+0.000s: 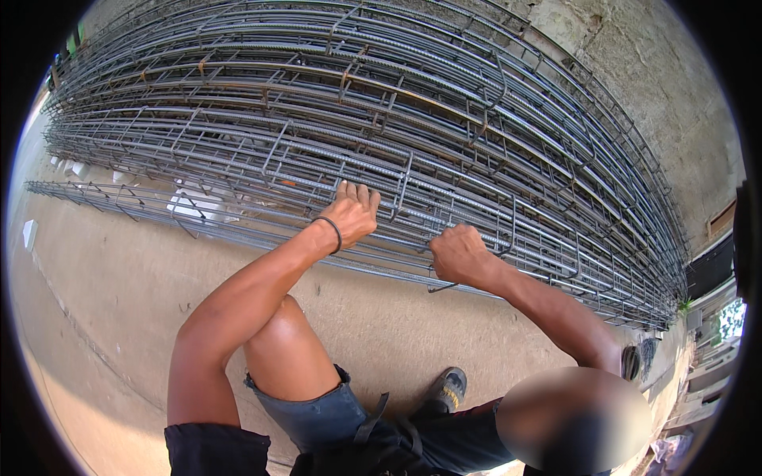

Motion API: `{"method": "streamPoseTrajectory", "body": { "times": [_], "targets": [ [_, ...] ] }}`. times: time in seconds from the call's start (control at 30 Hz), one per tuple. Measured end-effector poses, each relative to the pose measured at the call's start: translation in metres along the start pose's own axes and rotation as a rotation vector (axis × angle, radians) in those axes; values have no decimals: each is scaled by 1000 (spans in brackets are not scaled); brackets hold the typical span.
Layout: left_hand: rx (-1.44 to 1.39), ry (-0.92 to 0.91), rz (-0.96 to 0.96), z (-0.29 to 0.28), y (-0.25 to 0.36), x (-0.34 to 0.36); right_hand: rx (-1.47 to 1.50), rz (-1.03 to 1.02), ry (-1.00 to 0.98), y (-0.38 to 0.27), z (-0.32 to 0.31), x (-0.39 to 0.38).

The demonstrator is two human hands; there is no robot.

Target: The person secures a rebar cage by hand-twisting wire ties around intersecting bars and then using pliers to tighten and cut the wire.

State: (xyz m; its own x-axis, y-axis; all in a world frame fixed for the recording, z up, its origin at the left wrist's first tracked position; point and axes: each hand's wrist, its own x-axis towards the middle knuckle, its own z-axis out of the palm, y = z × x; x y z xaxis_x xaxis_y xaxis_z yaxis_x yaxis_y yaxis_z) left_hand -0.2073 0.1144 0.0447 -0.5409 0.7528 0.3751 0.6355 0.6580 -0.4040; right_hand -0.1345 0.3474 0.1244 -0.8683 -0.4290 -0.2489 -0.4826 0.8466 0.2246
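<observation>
Long steel rebar cages (341, 79) lie stacked across the view, their ribbed bars tied with square stirrups. A lower, narrow rebar cage (119, 198) lies along the near side, close to the ground. My left hand (355, 213), with a dark band at its wrist, curls its fingers over bars at the near side of the stack. To its right, my right hand (460, 252) is closed in a fist at the near bars. A bent stirrup end (443, 287) sticks out just below it. The palm sides of both hands are hidden, so the exact bars they grip cannot be made out.
White blocks (194, 205) lie under the bars at the left. A rough concrete wall (635, 71) rises behind the stack. My bent knee (294, 341) and shoe (451, 386) are on the near side, over concrete ground (119, 293). A blurred patch covers the lower right.
</observation>
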Motion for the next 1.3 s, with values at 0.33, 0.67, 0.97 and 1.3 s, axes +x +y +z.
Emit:
{"method": "streamPoseTrajectory", "body": {
  "times": [0.33, 0.67, 0.97, 1.3],
  "targets": [
    [56, 117, 27, 8, 1, 0, 638, 157, 77, 25, -2, -21],
    [107, 176, 71, 19, 4, -9, 448, 215, -39, 6, -26, 13],
    [-73, 137, 54, 20, 0, -4, 470, 150, 131, -4, -15, -24],
    [-232, -16, -145, -18, 20, 12, 1086, 272, 241, 39, -7, -5]
  ]
}}
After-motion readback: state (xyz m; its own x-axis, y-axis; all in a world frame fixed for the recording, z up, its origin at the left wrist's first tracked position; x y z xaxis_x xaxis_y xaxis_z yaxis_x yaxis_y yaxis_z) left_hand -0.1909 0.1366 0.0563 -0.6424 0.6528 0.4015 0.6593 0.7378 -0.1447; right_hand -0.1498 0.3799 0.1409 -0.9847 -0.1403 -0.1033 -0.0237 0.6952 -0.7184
